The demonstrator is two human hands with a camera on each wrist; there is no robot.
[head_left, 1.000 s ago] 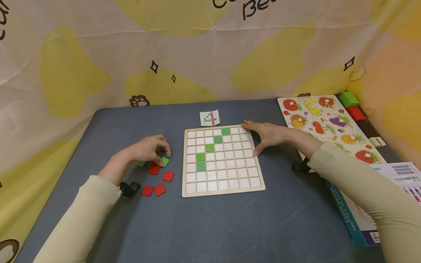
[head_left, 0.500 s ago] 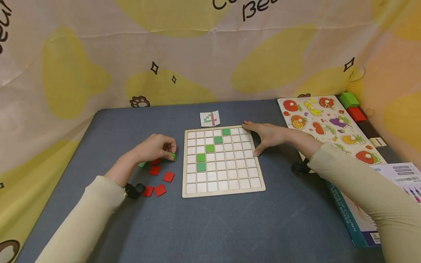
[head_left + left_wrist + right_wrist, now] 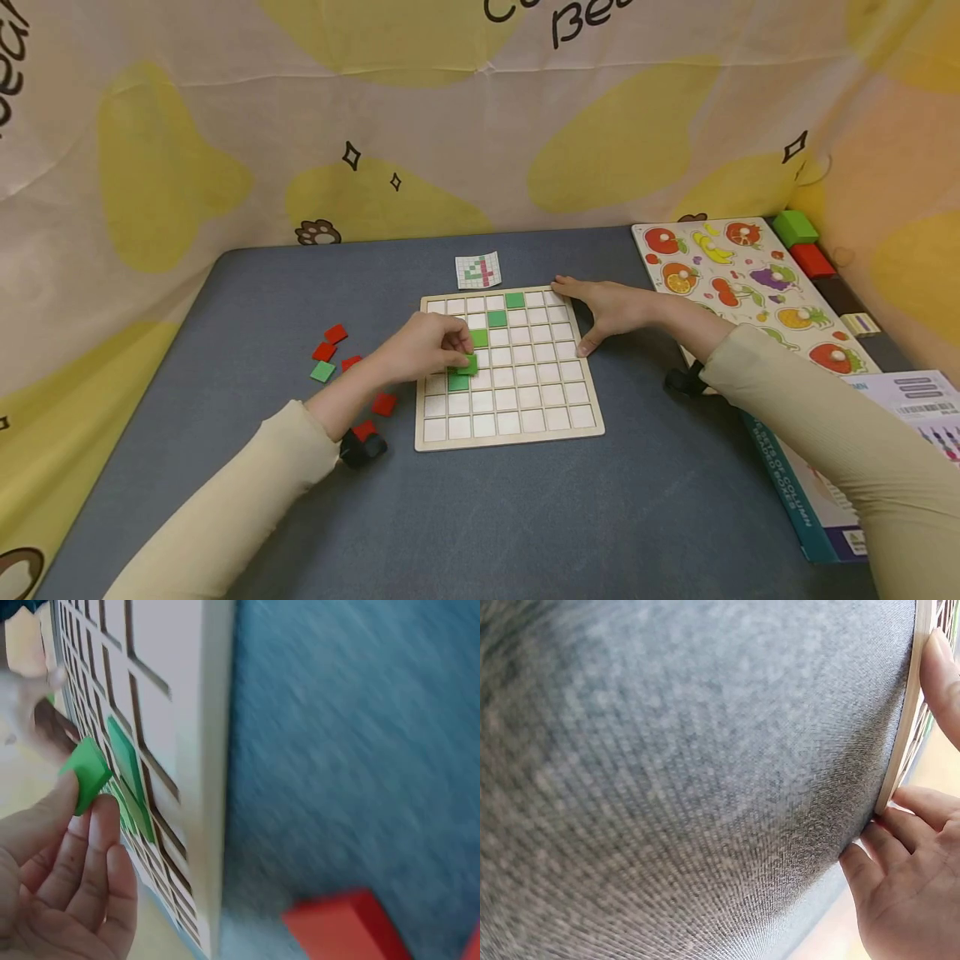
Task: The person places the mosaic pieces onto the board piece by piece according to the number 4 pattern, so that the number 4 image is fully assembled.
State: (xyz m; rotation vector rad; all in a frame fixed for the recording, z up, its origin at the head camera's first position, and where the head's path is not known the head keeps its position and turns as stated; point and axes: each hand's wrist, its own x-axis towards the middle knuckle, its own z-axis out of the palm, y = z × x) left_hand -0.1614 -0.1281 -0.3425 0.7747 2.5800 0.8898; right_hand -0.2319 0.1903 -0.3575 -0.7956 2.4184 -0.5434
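Green tile (image 3: 469, 364) is pinched in the grip of the left hand (image 3: 423, 350), held just above the wooden grid board (image 3: 510, 433), beside the green tiles already lying in it. A moment ago this hand was at the loose red tiles (image 3: 330, 343) on the grey surface (image 3: 480, 508); now it has crossed over the board's left columns. Right hand (image 3: 611, 310) rests flat with straight fingers on the board's right edge. Nothing blocks the free cells. Pattern card (image 3: 477, 270) lies behind the board, fruit puzzle (image 3: 750, 275) to the right.

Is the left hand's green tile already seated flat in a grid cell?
No: in the left wrist view the left hand pinches the green tile tilted above the grid board.
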